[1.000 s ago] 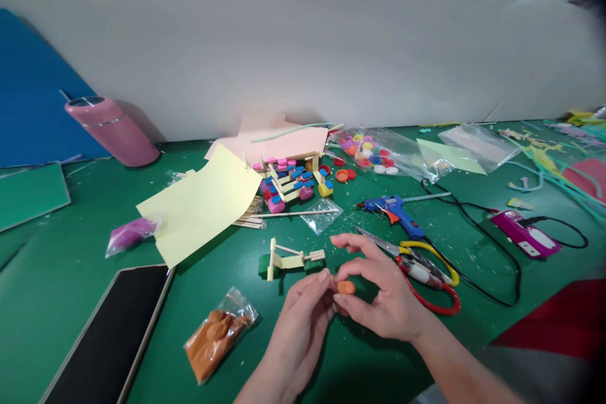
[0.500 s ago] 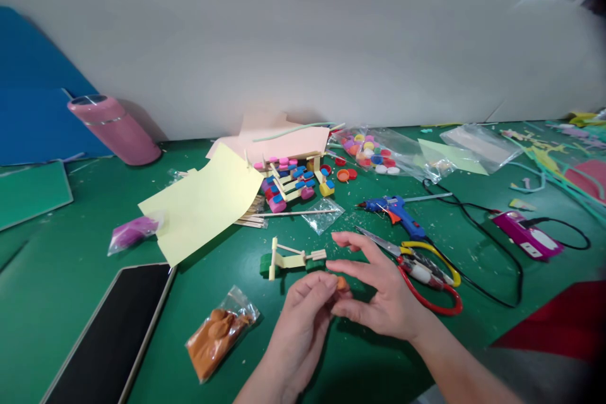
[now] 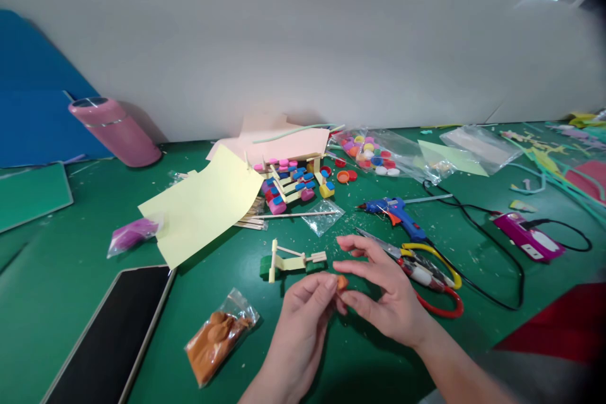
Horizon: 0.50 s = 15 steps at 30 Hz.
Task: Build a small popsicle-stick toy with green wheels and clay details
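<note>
My left hand pinches a small lump of orange modelling clay between thumb and fingers. Close on its right is my right hand, fingers apart and curved around the lump; its thumb is near the clay, but I cannot tell if it touches. Just beyond my hands stands a small tricycle-like model of pale strips and sticks on green wheels. A clear bag of orange clay lies to the left of my left hand.
A blue glue gun and scissors lie to the right, with a black cable running to a magenta device. Left are a phone, yellow paper and a pink bottle. Several colourful models stand behind.
My right thumb and fingers have shifted slightly away from the clay lump, to the right. My left hand keeps its pinch with little movement.
</note>
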### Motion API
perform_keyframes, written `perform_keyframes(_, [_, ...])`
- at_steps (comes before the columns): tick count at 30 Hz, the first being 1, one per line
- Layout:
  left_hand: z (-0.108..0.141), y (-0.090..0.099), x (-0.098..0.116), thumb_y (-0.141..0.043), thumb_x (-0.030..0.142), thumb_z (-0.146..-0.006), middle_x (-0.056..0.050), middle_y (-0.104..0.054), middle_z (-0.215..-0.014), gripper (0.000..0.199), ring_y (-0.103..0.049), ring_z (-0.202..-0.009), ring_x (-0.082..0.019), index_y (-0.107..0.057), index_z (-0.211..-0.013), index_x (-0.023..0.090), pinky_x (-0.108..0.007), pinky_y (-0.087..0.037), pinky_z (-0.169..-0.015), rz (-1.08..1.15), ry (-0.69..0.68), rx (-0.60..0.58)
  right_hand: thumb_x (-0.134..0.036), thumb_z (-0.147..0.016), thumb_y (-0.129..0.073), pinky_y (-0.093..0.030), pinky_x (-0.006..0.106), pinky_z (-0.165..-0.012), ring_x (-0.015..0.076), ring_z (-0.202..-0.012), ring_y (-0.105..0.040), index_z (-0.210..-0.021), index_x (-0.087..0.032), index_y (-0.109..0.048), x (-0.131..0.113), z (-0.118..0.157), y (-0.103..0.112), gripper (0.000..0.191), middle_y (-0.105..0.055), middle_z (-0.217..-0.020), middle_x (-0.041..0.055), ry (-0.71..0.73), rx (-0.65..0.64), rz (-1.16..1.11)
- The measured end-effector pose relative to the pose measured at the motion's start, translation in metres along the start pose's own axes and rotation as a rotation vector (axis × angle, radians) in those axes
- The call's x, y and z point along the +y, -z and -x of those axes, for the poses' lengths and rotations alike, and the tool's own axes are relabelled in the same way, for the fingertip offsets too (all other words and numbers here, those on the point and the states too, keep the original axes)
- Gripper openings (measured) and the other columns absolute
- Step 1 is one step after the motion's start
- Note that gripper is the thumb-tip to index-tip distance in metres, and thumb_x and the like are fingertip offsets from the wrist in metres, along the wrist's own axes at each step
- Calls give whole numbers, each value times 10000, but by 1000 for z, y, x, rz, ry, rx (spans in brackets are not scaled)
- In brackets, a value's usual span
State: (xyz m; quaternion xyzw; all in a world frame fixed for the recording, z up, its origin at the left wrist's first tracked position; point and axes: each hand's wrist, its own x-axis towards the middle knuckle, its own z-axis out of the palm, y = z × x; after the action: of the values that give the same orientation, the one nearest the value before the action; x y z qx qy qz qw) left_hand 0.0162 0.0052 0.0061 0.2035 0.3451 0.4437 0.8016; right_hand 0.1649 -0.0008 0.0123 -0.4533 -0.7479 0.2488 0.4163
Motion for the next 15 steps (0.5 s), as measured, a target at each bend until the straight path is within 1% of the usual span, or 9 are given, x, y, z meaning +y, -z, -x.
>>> perform_keyframes(3, [0,-1,1,-706,271,-689,-6,-598,-568,154,-493,-563,-89,-693,-659,120,-197,-406,-595,-3,-51,53,-177,-800,-556,-403,369,-931,240,-1144,-448,-1154,-237,-564,-3,5,-8,359,-415,-1283,73,7,86,60])
perform_keyframes(5, [1,-2,2,-707,267,-688,-3,-596,-571,150,-496,-571,-88,-689,-652,123,-192,-411,-598,16,-61,86,-151,-811,-523,-391,364,-941,238,-1158,-427,-1202,-230,-525,-6,9,-14,398,-386,-1298,74,26,123,104])
perform_keyframes(9, [1,-2,3,-710,245,-684,-7,-608,-607,125,-508,-603,-87,-693,-671,121,-181,-418,-611,44,-64,109,-145,-826,-487,-371,394,-965,264,-1202,-370,-1287,-219,-435,-10,15,-23,470,-316,-1348,83,57,108,150])
perform_keyframes(15, [1,-2,4,-709,239,-682,3,-578,-561,122,-502,-596,-90,-695,-662,120,-176,-418,-604,23,-73,119,-171,-846,-468,-378,404,-964,267,-1207,-371,-1314,-244,-398,-10,17,-24,479,-318,-1355,77,6,97,132])
